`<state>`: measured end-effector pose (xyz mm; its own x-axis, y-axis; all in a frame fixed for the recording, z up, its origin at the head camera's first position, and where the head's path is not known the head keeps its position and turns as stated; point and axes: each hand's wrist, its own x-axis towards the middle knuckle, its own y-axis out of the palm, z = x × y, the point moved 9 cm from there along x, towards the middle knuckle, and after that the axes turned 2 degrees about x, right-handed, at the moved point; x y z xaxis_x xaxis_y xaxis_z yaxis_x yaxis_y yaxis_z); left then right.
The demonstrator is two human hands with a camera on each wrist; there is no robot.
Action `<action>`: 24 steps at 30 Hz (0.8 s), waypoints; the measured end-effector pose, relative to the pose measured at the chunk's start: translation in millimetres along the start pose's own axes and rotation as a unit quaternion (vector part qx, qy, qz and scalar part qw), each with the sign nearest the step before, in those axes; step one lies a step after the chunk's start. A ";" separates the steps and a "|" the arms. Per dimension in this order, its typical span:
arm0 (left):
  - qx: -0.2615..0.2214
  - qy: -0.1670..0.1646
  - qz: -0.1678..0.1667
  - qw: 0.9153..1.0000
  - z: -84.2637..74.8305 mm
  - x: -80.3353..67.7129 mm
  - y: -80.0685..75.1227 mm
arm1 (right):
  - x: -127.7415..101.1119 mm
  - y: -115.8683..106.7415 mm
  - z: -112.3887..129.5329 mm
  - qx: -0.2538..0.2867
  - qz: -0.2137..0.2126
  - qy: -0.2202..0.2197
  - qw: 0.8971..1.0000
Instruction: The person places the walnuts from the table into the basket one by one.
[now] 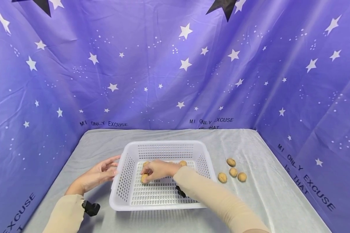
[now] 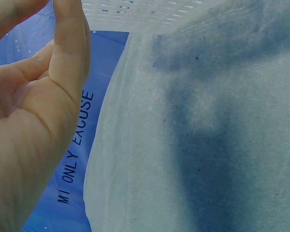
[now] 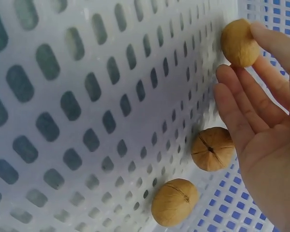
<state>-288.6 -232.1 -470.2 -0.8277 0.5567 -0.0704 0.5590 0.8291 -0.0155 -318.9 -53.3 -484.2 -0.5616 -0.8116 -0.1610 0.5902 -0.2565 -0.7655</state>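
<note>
Four round tan walnuts (image 1: 233,172) lie on the grey fabric (image 1: 265,197) right of your white perforated plastic basket (image 1: 151,206); inside, near its left wall, your right hand (image 1: 159,169) pinches one more tan walnut (image 3: 239,43). Grip firmly enough to stop its curved shell slipping, and let your left hand (image 1: 94,176), fingers relaxed at the rim, brace the basket.

Walnut (image 3: 240,43) in right grip (image 3: 273,137)
</note>
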 end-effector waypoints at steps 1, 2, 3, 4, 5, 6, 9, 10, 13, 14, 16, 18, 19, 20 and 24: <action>0.000 0.001 0.000 1.000 -0.1 -0.1 0.1 | -0.1 -0.8 0.6 0.000 0.000 -0.001 1.000; 0.000 0.001 0.000 1.000 -0.2 -0.1 0.2 | -0.5 -1.9 1.3 -0.001 0.000 -0.002 1.000; 0.000 0.001 0.000 1.000 -0.1 -0.2 0.3 | -1.1 -2.9 1.9 0.000 0.000 -0.003 1.000; -0.001 0.002 0.000 1.000 0.0 -0.2 0.3 | -1.7 -4.2 2.1 0.000 0.000 -0.003 1.000; -0.001 0.002 0.001 1.000 0.2 -0.2 0.2 | -2.4 -5.8 2.6 0.002 0.001 -0.002 1.000; -0.002 0.002 0.000 1.000 0.2 -0.2 0.0 | -3.3 -7.6 3.0 0.003 0.003 -0.001 1.000; -0.003 0.001 0.000 1.000 0.3 -0.4 -0.8 | -6.7 -15.7 5.1 0.017 0.004 0.005 1.000; -0.003 0.001 0.000 1.000 0.3 -0.4 -1.1 | -7.8 -18.8 6.1 0.020 0.005 0.005 1.000; -0.001 0.003 0.001 1.000 -0.3 -0.5 -1.4 | -12.1 -30.1 10.5 0.029 0.005 0.000 1.000; 0.000 0.003 0.001 1.000 -0.6 -0.6 -1.5 | -13.6 -34.5 12.0 0.029 0.003 -0.004 1.000; 0.000 0.003 0.001 1.000 -0.9 -0.5 -1.5 | -17.5 -43.5 14.6 0.025 -0.001 -0.008 1.000; 0.001 0.003 0.000 1.000 -0.8 -0.3 -1.5 | -22.8 -53.8 16.4 0.015 -0.006 -0.007 1.000; 0.001 0.002 0.001 1.000 -0.5 -0.2 -1.4 | -25.9 -59.0 17.0 0.013 -0.010 -0.006 1.000; 0.001 0.002 0.001 1.000 -0.2 -0.2 -1.3 | -29.2 -64.1 17.3 0.009 -0.012 -0.003 1.000; -0.003 0.004 0.001 1.000 1.2 0.1 -1.5 | -44.3 -84.6 14.2 0.001 -0.026 0.003 1.000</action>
<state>-289.5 -233.3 -471.3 -0.8272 0.5584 -0.0630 0.5599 0.8285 -0.0091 -335.7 -3.1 -403.4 -0.5944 -0.7944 -0.1246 0.5612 -0.2989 -0.7718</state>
